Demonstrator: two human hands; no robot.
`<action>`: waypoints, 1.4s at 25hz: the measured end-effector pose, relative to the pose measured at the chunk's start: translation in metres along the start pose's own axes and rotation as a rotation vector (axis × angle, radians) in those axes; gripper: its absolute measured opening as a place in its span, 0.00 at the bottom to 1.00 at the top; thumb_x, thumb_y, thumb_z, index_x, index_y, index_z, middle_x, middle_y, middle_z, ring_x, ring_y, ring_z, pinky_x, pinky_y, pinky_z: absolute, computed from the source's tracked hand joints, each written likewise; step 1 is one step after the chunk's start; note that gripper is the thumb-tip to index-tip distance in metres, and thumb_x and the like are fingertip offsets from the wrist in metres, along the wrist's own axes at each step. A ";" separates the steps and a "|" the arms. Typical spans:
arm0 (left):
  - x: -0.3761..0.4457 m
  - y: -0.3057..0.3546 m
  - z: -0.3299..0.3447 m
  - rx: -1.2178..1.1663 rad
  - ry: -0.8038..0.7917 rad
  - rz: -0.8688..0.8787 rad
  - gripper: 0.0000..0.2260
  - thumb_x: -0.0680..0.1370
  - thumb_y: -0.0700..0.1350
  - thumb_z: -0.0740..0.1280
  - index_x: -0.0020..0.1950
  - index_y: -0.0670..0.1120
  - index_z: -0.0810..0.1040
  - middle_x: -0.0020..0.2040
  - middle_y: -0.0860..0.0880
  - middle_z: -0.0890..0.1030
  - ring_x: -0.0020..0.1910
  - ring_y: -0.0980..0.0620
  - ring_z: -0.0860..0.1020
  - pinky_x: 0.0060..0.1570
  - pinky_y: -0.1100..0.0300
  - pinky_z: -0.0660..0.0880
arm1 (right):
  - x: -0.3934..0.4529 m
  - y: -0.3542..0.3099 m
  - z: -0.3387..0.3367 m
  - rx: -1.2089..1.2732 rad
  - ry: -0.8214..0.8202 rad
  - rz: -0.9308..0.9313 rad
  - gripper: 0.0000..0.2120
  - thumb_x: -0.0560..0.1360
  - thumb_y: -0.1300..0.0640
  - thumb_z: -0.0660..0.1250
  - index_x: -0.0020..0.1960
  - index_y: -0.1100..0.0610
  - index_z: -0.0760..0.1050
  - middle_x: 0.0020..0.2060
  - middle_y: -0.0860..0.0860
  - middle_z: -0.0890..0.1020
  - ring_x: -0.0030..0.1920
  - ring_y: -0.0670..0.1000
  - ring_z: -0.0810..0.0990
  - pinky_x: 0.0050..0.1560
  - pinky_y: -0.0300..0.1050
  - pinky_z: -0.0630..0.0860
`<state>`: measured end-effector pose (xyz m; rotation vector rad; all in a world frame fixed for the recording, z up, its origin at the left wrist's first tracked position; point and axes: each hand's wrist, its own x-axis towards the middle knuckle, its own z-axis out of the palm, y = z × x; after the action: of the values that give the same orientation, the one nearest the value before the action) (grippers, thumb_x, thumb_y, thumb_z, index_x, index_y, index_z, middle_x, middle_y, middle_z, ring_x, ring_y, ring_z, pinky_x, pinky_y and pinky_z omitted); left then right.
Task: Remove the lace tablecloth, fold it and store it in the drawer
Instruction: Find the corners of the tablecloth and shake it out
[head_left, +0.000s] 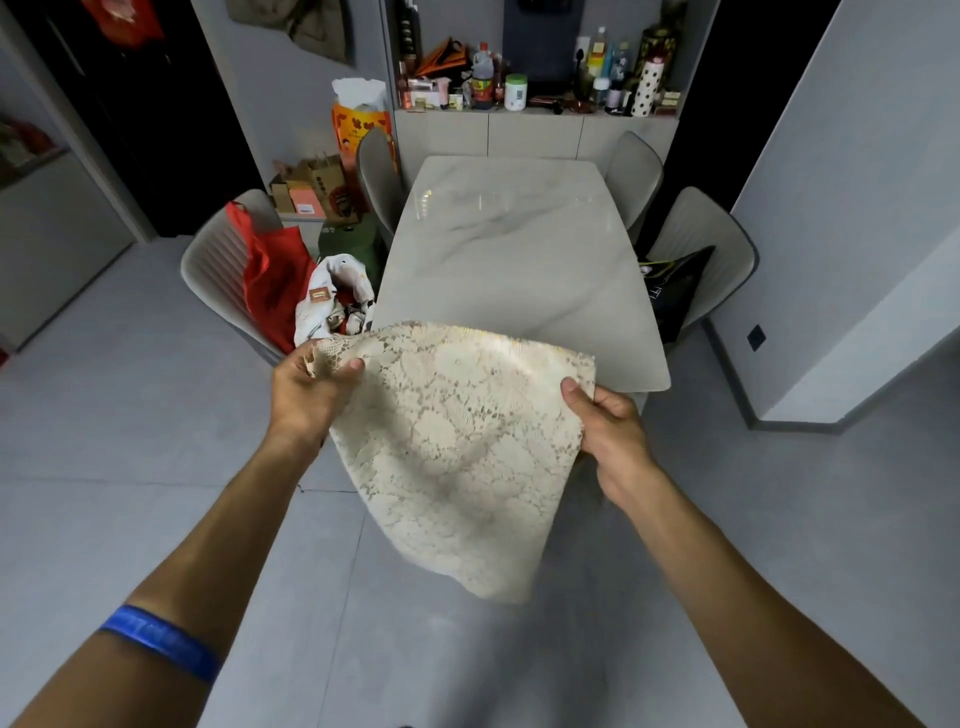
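Note:
The cream lace tablecloth hangs folded in front of me, off the marble table, its lower end drooping toward the floor. My left hand pinches its bunched upper left corner. My right hand grips its right edge, thumb on top. The cloth's top edge overlaps the table's near end in view. No drawer is identifiable from here.
Grey chairs stand around the table; the left one carries a red bag and a white bag, the right one a black bag. A cluttered sideboard stands behind. Grey tiled floor lies around me.

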<state>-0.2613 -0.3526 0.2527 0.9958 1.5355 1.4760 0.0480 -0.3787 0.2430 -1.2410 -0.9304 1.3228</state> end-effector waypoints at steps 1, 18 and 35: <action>0.005 0.004 -0.008 0.007 -0.022 0.006 0.10 0.73 0.36 0.73 0.51 0.35 0.78 0.46 0.42 0.79 0.44 0.47 0.77 0.36 0.61 0.81 | 0.006 -0.006 0.003 0.005 -0.005 -0.040 0.07 0.77 0.54 0.69 0.45 0.54 0.85 0.46 0.53 0.87 0.46 0.51 0.84 0.47 0.47 0.80; 0.006 0.000 -0.028 -0.201 -0.417 -0.042 0.14 0.69 0.43 0.77 0.54 0.44 0.84 0.57 0.42 0.84 0.54 0.44 0.84 0.49 0.54 0.81 | 0.033 -0.027 -0.041 0.001 -0.138 -0.094 0.23 0.64 0.55 0.78 0.57 0.61 0.81 0.55 0.57 0.85 0.56 0.57 0.84 0.56 0.50 0.79; -0.002 0.021 -0.002 -0.201 -0.316 0.065 0.16 0.65 0.43 0.78 0.51 0.42 0.85 0.52 0.42 0.86 0.51 0.44 0.84 0.45 0.57 0.82 | 0.018 -0.045 -0.079 -0.059 -0.161 -0.021 0.15 0.71 0.48 0.72 0.51 0.57 0.85 0.54 0.56 0.86 0.56 0.54 0.84 0.57 0.46 0.80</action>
<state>-0.2615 -0.3542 0.2737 1.1058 1.1181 1.4071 0.1350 -0.3637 0.2708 -1.1787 -1.1002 1.4025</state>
